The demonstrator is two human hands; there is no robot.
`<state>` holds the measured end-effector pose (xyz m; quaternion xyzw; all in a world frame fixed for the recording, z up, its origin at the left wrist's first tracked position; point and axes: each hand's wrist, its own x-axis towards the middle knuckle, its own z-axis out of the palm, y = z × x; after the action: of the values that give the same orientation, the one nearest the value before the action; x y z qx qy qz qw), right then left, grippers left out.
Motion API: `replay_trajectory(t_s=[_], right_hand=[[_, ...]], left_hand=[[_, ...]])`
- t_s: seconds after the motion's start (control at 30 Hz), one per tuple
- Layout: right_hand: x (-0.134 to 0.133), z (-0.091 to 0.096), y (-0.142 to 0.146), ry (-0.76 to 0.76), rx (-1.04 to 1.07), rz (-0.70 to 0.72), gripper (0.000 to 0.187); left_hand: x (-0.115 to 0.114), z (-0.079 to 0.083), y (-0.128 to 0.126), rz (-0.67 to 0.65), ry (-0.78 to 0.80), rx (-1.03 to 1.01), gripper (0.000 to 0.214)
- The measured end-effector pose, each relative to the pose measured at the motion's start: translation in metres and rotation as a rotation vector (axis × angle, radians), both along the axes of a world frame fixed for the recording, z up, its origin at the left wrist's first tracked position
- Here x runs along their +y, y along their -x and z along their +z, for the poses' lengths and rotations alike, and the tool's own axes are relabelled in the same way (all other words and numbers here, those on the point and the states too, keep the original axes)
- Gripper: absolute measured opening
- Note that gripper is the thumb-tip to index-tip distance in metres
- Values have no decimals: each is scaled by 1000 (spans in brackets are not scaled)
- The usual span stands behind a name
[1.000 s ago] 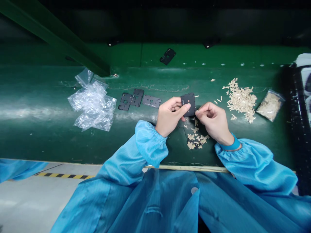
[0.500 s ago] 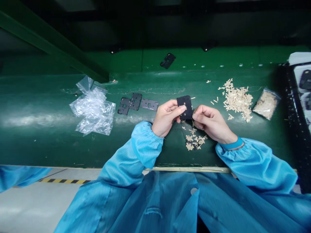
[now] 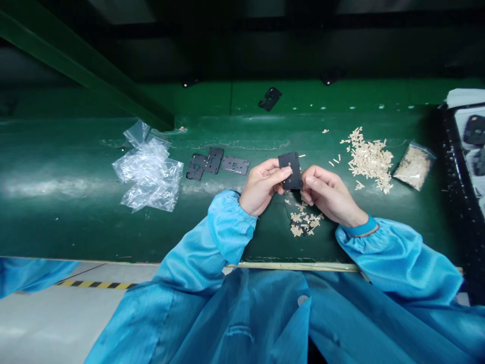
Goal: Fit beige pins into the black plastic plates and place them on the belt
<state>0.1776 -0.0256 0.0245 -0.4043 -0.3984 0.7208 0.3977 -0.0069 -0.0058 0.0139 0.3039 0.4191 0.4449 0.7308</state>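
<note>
Through the head camera I watched the person's left hand (image 3: 261,188) and right hand (image 3: 329,196) come together above the dark green worktop (image 3: 76,227), right of centre and nearer its front edge than its back. Between them they held a matt black perforated plate (image 3: 291,163) clear of the surface. The left thumb lay across its face, while the right fingers (image 3: 312,181) pinched its lower right side. Both hands were curled closed on the plate, with neither open wide.

Just below the hands lay a small scatter of pale beige strips (image 3: 305,223). A larger heap of similar strips (image 3: 369,159) sat to the right, beside a clear plastic bag of pale contents (image 3: 415,167). To the left lay a group of flat black plates (image 3: 214,163), and beyond them a crumpled clear plastic bag (image 3: 149,169). Loose blue gathered sleeves (image 3: 231,220) covered both forearms.
</note>
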Motion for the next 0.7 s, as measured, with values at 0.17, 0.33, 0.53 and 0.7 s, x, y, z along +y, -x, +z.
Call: replay_trajectory(t_s=[0.17, 0.33, 0.53, 0.7], right_hand=[[-3, -1, 2, 45, 60, 78, 33], [-1, -1, 2, 100, 155, 165, 35], [3, -1, 2, 57, 81, -35, 27], [6, 0, 0, 83, -5, -97, 30]], left_hand=[[-2, 1, -4, 18, -9, 27, 34], [-4, 1, -5, 11, 52, -8, 37], [-3, 2, -5, 53, 84, -22, 45], [-2, 0, -7, 173, 43, 52, 51]])
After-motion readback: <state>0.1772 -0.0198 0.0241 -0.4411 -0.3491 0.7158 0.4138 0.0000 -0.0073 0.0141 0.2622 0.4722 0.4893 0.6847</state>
